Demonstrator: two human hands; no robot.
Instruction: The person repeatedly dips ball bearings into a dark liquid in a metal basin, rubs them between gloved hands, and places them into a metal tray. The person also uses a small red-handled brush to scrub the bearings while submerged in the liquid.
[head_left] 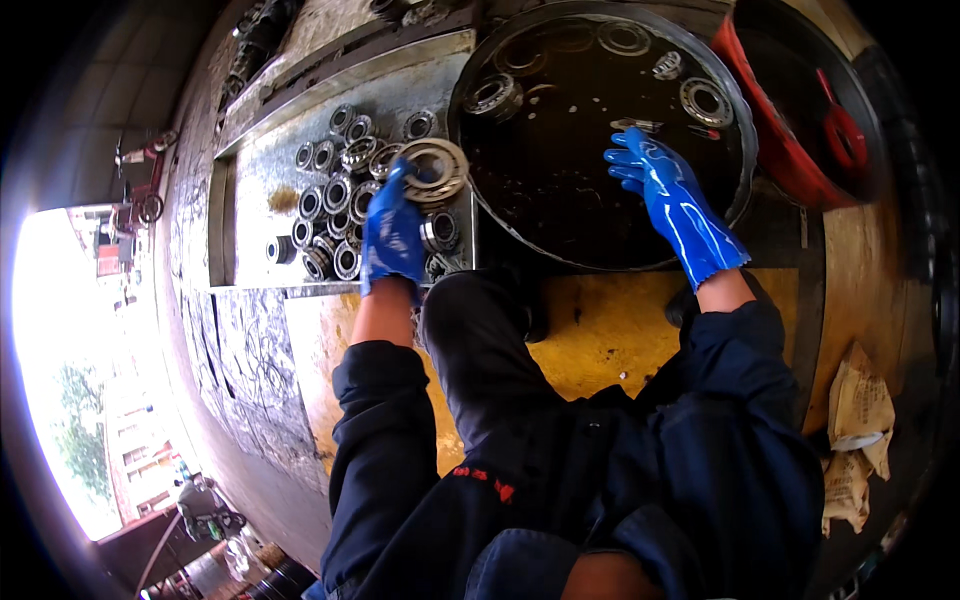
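Bearing ring (435,170), big and steel, sits right in the left hand (392,232), blue-gloved fingers curled around its lower-left edge in a firm grip, and it's held tilted just above the pile of smaller bearings (335,195). That pile lies on the metal tray (262,215) just left of the hand and partly under it, roughly 15 to 20 rings packed close together, the exact count lost where they overlap. 1 more small bearing (279,249) stands apart from the pile, nearer the tray's left wall. Over to the right hand (645,165), also in a blue glove: fingers spread and relaxed, pinching nothing, reaching down into the round dark basin (560,215) of oily liquid, fingertips close to a small metal piece (636,125) just above them. Inside the basin I count 1 thick bearing (493,96) at the upper left, 1 ring (706,101) at the upper right, 1 small part (667,66) near the top, plus faint rings under the liquid by the far rim, too murky to count. Beside the basin on the right sits 1 red tub (775,150). Crumpled paper sacks (858,440) lie at the far right on the yellow floor (600,330).
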